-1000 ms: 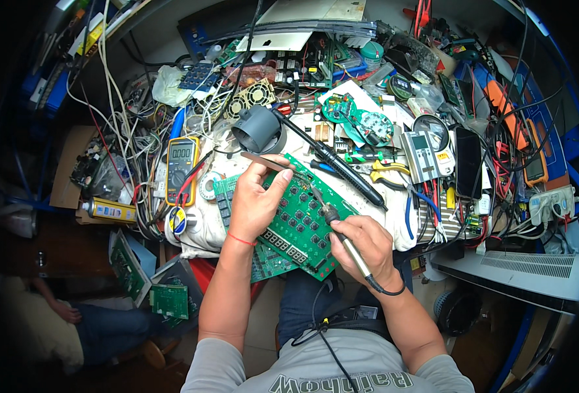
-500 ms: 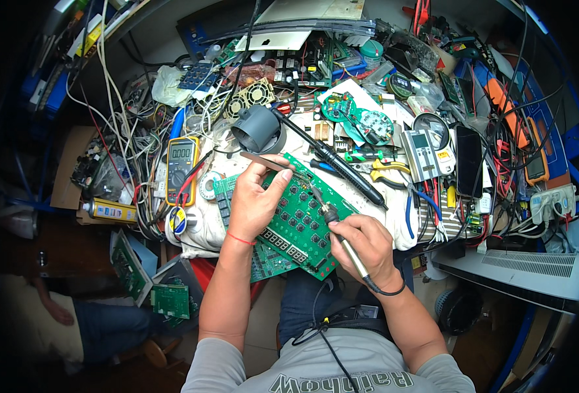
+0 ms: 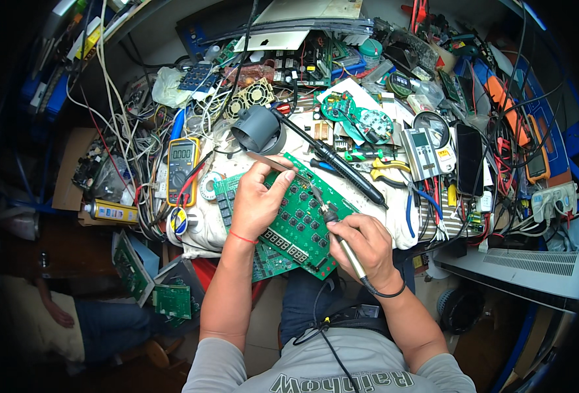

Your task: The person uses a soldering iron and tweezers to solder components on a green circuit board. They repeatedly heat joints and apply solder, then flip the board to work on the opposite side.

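Note:
A green circuit board with rows of black push buttons and a row of digit displays lies tilted in front of me. Beneath its left side is a second green board. My left hand is closed round flat metal tweezers, whose tips point at the upper part of the top board. My right hand grips a soldering iron like a pen. Its tip meets the board close to the tweezer tips; whether the two touch is too small to tell.
Left of the boards is a yellow multimeter. Behind stand a grey round tube and a long black rod-shaped tool. Yellow-handled pliers, a grey device and a black phone lie right. A person's arm shows lower left.
My left hand and the tweezers have shifted very slightly to the right. The soldering iron stays almost in the same place, and the boards have not visibly moved.

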`<action>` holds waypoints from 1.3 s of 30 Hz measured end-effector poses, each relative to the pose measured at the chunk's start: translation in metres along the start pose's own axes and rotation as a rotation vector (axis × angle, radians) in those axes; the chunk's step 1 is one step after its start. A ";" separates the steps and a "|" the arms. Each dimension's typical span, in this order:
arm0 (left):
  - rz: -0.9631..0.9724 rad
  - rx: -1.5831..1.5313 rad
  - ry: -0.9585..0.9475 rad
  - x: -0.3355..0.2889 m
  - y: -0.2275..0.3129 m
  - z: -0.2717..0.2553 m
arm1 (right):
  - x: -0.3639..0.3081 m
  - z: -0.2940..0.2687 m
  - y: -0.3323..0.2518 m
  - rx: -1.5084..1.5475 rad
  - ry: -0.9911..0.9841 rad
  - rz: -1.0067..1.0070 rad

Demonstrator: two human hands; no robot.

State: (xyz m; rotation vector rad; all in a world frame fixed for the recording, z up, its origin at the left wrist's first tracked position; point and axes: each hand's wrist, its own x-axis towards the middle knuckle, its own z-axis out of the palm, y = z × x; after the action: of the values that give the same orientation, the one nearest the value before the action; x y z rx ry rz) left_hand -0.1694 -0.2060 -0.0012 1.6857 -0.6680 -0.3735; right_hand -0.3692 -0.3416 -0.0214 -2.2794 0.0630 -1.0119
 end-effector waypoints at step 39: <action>0.263 0.294 0.051 -0.005 0.006 0.005 | -0.003 0.003 0.001 0.002 -0.006 0.012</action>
State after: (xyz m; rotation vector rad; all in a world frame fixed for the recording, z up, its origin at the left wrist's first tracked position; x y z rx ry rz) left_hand -0.1775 -0.2075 0.0032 1.8466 -0.9286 -0.0455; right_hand -0.3690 -0.3399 -0.0251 -2.2770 0.0728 -0.9990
